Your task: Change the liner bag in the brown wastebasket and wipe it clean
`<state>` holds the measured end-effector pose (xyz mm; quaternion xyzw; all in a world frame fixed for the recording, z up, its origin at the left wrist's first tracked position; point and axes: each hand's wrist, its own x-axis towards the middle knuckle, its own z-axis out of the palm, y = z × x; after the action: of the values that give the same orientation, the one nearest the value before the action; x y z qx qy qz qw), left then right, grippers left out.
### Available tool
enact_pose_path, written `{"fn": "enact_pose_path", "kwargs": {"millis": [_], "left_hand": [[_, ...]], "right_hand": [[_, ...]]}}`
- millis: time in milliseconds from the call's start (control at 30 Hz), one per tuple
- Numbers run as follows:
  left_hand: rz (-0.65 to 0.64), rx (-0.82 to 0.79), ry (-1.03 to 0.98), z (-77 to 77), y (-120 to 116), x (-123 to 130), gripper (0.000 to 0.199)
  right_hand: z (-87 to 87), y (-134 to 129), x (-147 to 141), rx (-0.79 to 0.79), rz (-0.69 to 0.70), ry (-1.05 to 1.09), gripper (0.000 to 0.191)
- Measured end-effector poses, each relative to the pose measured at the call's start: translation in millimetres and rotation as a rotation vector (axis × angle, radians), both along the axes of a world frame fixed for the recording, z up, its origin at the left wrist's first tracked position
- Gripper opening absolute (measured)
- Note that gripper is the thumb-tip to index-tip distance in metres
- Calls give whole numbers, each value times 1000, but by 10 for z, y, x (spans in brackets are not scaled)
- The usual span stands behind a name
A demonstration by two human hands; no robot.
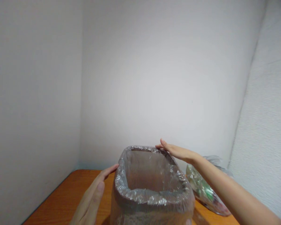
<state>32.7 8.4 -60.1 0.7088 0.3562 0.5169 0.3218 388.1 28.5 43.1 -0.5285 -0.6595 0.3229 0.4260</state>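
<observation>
A rectangular trash bin (152,217) stands upright on the wooden table. A thin clear plastic bag (145,195) lines it, with its edge folded outward over the rim all the way round. My left hand (91,197) is at the bin's left side, fingers stretched out, the fingertips touching the liner near the rim. On the far right corner rests my right hand (175,150), its fingers extended over the folded edge and its thumb raised. Neither hand grips anything. The bin's lower part is cut off by the frame.
A clear plastic bag with green and reddish contents (209,192) lies right of the bin, partly behind my right forearm. The orange-brown table (67,193) meets white walls at the left and back. At the bottom edge a small fingertip-like shape (188,222) is unclear.
</observation>
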Motion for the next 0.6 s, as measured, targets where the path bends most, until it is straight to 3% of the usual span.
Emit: {"fn": "enact_pose_path", "kwargs": {"millis": [100,200,333,433,500,600], "left_hand": [[10,31,-47,9,-53,43,53],[47,-21,-122,-100,63,-60,55],[46,-249,-267,-452,473,-316,68],[20,-499,-335,-780,679,-360,78],[-68,-629,-396,-963,655,-253,78],[-173,-724,-532,-1107,449,22,73]], "right_hand": [[-113,-71,37,29,-15,122,70],[-316,-194,120,63,-114,369,72],[-904,-449,272,90,-225,629,73],[-1424,-661,226,-24,-133,766,68],[-1687,-787,78,-63,-80,851,65],[-1888,-930,-204,-41,-83,987,62]]}}
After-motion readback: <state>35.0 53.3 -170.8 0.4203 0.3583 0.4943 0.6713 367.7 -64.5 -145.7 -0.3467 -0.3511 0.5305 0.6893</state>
